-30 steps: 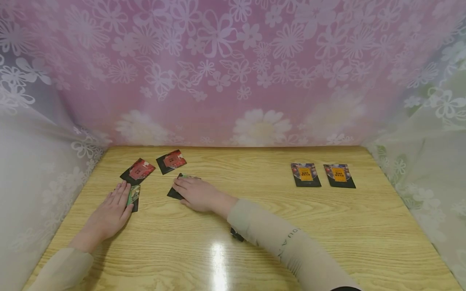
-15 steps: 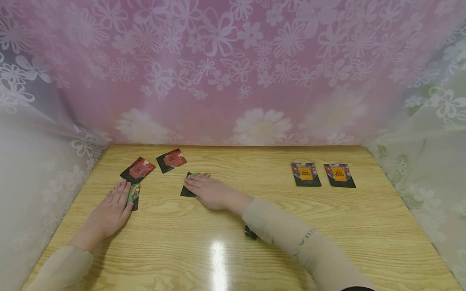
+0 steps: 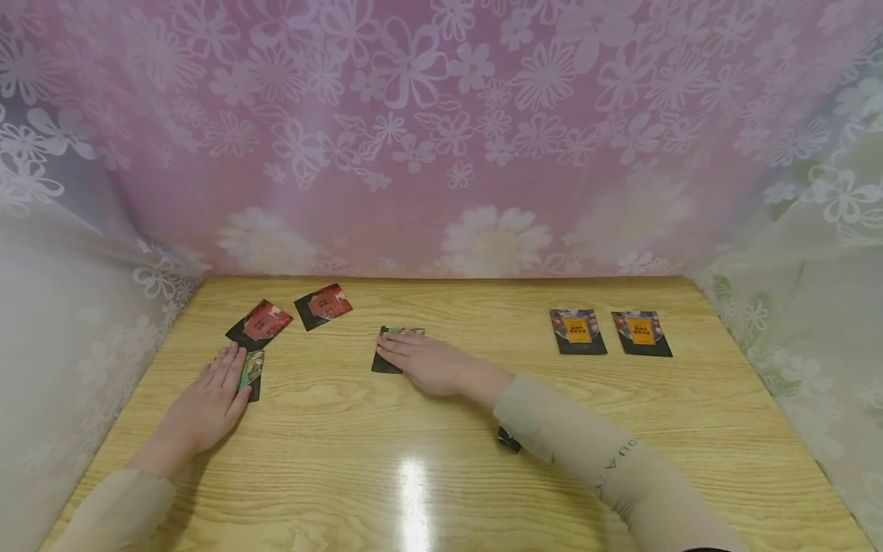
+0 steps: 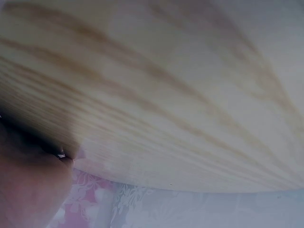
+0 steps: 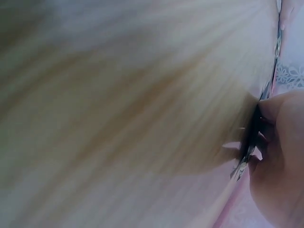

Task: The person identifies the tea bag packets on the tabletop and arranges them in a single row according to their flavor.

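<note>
On the pale, wood-grained table (image 3: 331, 475), we see our left hand (image 3: 210, 402) lying at the left, its fingers straight and side by side, the thumb apart. It rests on a flat, rectangular green-and-black packet (image 3: 253, 373), whose right part shows between fingers and thumb. Our right hand (image 3: 434, 366) lies near the middle, fingers straight, pressed down over a second green-and-black packet (image 3: 386, 362); we see that packet's dark left end and a strip of its far edge.

Just beyond our left fingertips lies a tilted, rectangular red-and-black packet (image 3: 260, 324), and we cannot tell whether they touch it. Farther and to its right is another red-and-black packet (image 3: 324, 307), also tilted. At the far right we have two upright-set, black rectangular packets with orange labels (image 3: 578, 331), side by side and apart. Under our beige right sleeve (image 3: 572, 429), a small dark object (image 3: 508, 439) is mostly hidden. A pink, white-flowered curtain (image 3: 448, 192) hangs behind the table's far edge.
</note>
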Motion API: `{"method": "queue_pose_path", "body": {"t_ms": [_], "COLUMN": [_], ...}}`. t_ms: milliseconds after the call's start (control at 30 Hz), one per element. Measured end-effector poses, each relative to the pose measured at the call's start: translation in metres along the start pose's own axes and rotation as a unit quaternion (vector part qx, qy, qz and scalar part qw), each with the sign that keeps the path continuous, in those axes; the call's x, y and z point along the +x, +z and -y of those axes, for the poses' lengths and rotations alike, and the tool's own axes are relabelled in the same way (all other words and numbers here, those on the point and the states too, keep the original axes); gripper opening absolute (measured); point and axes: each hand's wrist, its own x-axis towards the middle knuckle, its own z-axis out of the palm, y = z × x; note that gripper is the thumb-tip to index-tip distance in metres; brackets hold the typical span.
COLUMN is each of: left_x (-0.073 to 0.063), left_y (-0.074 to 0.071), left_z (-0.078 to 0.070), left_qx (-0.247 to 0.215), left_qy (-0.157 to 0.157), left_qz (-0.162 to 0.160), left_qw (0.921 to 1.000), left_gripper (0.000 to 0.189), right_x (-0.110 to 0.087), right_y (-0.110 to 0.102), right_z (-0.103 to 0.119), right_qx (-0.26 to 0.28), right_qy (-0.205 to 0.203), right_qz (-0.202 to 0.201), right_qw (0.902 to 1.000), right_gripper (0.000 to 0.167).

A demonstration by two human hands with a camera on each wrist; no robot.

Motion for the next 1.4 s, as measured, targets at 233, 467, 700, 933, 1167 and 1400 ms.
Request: {"method": "queue_pose_path", "body": {"t_ms": [233,467,700,933,1167,1400], "left_x": [-0.001,-0.001,-0.002,-0.002,-0.001,0.000], "left_y": [0.001,0.003,0.002,0.000,0.001,0.001], "left_z": [0.001,0.001,0.001,-0.001,0.000,0.000], "left_qx": [-0.001,-0.009,-0.005,0.006,0.008,0.012], "left_qy": [0.002,0.002,0.001,0.001,0.003,0.002], "left_qz": [-0.004,-0.004,-0.008,-0.003,-0.006,-0.006], "left_qw": [1.0000,0.9999,1.0000,1.0000,0.9999,0.9999], "left_gripper": [0.071,0.071,0.071,0.071,0.071,0.071], "right_x": [-0.025,-0.051,-0.072,-0.089,-0.109,-0.124], "right_y": [0.007,0.008,0.011,0.016,0.020,0.023], "right_z": [-0.019,-0.036,-0.053,-0.066,-0.078,-0.089], "right_qx": [0.015,0.052,0.079,0.079,0.080,0.072], "right_qy": [0.007,0.019,0.030,0.043,0.063,0.071], "right_qz": [-0.008,-0.021,-0.038,-0.055,-0.072,-0.084], "right_qw": [0.9998,0.9983,0.9957,0.9944,0.9922,0.9913], "right_gripper": [0.054,0.055,0.057,0.057,0.055,0.055]}}
